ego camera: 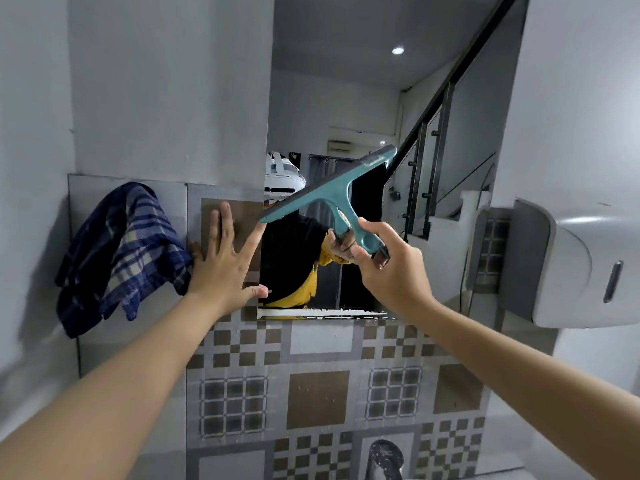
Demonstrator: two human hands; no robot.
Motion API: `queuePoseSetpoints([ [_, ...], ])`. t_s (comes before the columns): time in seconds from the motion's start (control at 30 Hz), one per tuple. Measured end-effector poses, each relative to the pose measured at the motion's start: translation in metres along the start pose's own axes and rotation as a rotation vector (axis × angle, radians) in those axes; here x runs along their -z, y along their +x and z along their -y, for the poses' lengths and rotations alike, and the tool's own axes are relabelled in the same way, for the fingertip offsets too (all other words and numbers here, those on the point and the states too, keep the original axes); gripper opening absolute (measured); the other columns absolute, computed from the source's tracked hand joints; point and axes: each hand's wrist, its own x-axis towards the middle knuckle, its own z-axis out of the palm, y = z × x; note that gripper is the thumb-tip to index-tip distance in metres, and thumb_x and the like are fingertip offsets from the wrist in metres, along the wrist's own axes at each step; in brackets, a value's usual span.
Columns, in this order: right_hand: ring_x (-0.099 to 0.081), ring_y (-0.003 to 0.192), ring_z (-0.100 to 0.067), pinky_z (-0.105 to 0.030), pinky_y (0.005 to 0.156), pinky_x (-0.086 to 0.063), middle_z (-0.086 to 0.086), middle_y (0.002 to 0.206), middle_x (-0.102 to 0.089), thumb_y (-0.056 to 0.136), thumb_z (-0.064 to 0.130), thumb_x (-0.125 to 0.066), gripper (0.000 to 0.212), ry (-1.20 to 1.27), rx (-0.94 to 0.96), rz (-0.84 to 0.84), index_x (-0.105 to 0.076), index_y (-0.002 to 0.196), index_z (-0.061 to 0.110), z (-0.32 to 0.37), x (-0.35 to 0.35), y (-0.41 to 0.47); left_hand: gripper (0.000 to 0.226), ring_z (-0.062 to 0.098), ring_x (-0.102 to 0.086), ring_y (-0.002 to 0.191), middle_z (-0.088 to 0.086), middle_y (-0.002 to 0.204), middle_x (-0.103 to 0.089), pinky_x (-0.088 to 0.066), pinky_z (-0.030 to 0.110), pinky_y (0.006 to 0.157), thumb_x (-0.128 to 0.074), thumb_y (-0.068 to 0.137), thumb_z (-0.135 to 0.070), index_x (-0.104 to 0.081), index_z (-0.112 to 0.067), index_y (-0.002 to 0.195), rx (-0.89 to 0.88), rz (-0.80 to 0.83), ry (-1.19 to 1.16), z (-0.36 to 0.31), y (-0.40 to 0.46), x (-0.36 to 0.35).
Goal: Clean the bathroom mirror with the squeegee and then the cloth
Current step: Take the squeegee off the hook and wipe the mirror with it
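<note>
A tall mirror hangs on the wall above patterned tiles. My right hand grips the handle of a teal squeegee, whose blade is tilted, left end low, against the lower part of the glass. My left hand lies flat with fingers spread on the tiled wall beside the mirror's left edge, holding nothing. A blue checked cloth hangs on the wall to the left, touching my left hand's little-finger side.
A white wall dispenser juts out at the right. A tap shows at the bottom edge. The mirror reflects a staircase railing and a person in dark and yellow clothing. A white wall closes the left side.
</note>
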Motion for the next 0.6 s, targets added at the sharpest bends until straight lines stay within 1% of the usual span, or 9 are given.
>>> queuePoseSetpoints([
  [0.07,-0.048,0.047,-0.009,-0.022,0.047,-0.045,-0.003,0.065,-0.065,0.088,0.026,-0.067,0.036,-0.030,0.031,0.006,-0.058,0.123,0.025,-0.006,0.006,0.004,0.117,0.034,0.041,0.133,0.012,0.138,0.054,-0.013,0.067,0.108,-0.062,0.071,-0.066,0.029,-0.038,0.141,-0.011,-0.009,-0.027,0.002,-0.002,-0.004],
  [0.13,-0.050,0.047,-0.013,-0.031,0.047,-0.049,-0.004,0.065,-0.065,0.088,0.026,-0.067,0.036,-0.057,0.061,0.009,-0.058,0.123,0.026,-0.012,0.012,0.007,0.112,0.032,0.040,0.134,0.010,0.143,0.050,-0.021,0.067,0.107,-0.063,0.073,-0.061,0.022,-0.040,0.143,-0.028,-0.042,-0.090,0.004,-0.006,-0.011],
  [0.2,-0.050,0.046,-0.014,-0.034,0.046,-0.050,-0.005,0.065,-0.065,0.088,0.025,-0.066,0.036,-0.083,0.083,0.011,-0.058,0.123,0.027,-0.020,0.019,0.009,0.108,0.030,0.038,0.136,0.010,0.147,0.043,-0.030,0.067,0.105,-0.063,0.074,-0.059,0.018,-0.043,0.143,-0.046,-0.093,-0.131,0.007,-0.009,-0.018],
  [0.27,-0.053,0.048,-0.016,-0.036,0.047,-0.052,-0.005,0.067,-0.067,0.088,0.026,-0.066,0.037,-0.109,0.095,0.017,-0.057,0.124,0.029,-0.028,0.026,0.009,0.107,0.029,0.038,0.137,0.009,0.149,0.042,-0.032,0.068,0.103,-0.062,0.074,-0.059,0.019,-0.045,0.142,-0.051,-0.119,-0.131,0.009,-0.010,-0.023],
  [0.33,-0.055,0.050,-0.019,-0.039,0.049,-0.054,-0.004,0.066,-0.066,0.087,0.026,-0.066,0.038,-0.131,0.102,0.018,-0.057,0.124,0.031,-0.036,0.033,0.009,0.108,0.025,0.041,0.135,0.007,0.148,0.044,-0.032,0.068,0.103,-0.061,0.074,-0.059,0.023,-0.046,0.141,-0.051,-0.130,-0.115,0.010,-0.010,-0.025],
  [0.4,-0.053,0.048,-0.018,-0.037,0.050,-0.053,-0.005,0.064,-0.065,0.087,0.026,-0.067,0.039,-0.143,0.101,0.013,-0.058,0.124,0.031,-0.045,0.040,0.008,0.108,0.023,0.044,0.133,0.006,0.146,0.046,-0.035,0.066,0.103,-0.060,0.075,-0.059,0.026,-0.048,0.139,-0.045,-0.138,-0.105,0.010,-0.009,-0.025],
  [0.5,-0.046,0.045,-0.013,-0.030,0.048,-0.047,-0.007,0.063,-0.064,0.087,0.024,-0.068,0.039,-0.144,0.095,0.015,-0.058,0.124,0.029,-0.061,0.054,0.005,0.105,0.021,0.045,0.132,0.005,0.146,0.047,-0.036,0.067,0.101,-0.055,0.073,-0.063,0.026,-0.049,0.138,-0.047,-0.143,-0.102,0.011,-0.008,-0.025],
  [0.53,-0.044,0.044,-0.009,-0.026,0.046,-0.045,-0.005,0.063,-0.064,0.087,0.023,-0.068,0.039,-0.152,0.096,0.017,-0.058,0.124,0.029,-0.067,0.059,0.004,0.103,0.021,0.044,0.133,0.005,0.147,0.046,-0.036,0.068,0.100,-0.052,0.072,-0.065,0.024,-0.049,0.139,-0.051,-0.148,-0.104,0.011,-0.008,-0.026],
  [0.6,-0.043,0.043,-0.007,-0.019,0.046,-0.042,0.001,0.062,-0.061,0.086,0.021,-0.069,0.039,-0.154,0.076,0.015,-0.059,0.124,0.027,-0.078,0.072,0.001,0.103,0.022,0.043,0.134,0.006,0.148,0.043,-0.036,0.069,0.098,-0.050,0.069,-0.066,0.022,-0.048,0.140,-0.052,-0.157,-0.107,0.011,-0.009,-0.026],
])
